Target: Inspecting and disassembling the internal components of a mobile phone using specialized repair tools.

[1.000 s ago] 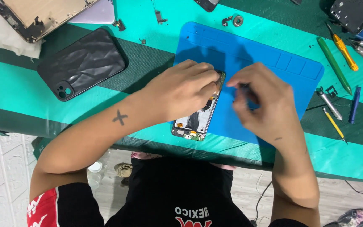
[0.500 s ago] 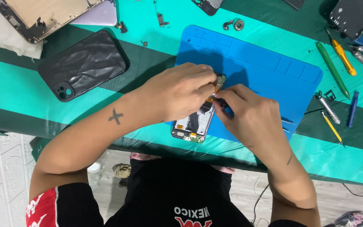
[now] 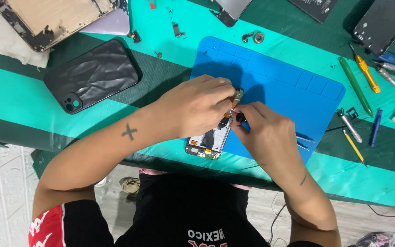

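Observation:
An opened phone body (image 3: 209,142) with bare circuit parts lies on the blue work mat (image 3: 289,77), at its near left edge. My left hand (image 3: 193,107) rests across the phone's upper half, fingers pinched on a small part near its top (image 3: 238,95). My right hand (image 3: 266,132) is closed around a thin metal tool whose end (image 3: 305,139) sticks out to the right; its dark tip (image 3: 240,117) touches the phone beside my left fingertips. The middle of the phone is hidden under my hands.
A black phone back cover (image 3: 92,75) lies at the left, a gold phone frame (image 3: 53,18) at the back left. Screwdrivers and tweezers (image 3: 366,77) lie to the right of the mat, with a dark phone (image 3: 385,23) behind them. Small screws and parts (image 3: 252,37) sit behind the mat.
My right hand has moved left and closed in on the phone, bringing the tool tip next to my left fingertips. My left hand has stayed on the phone.

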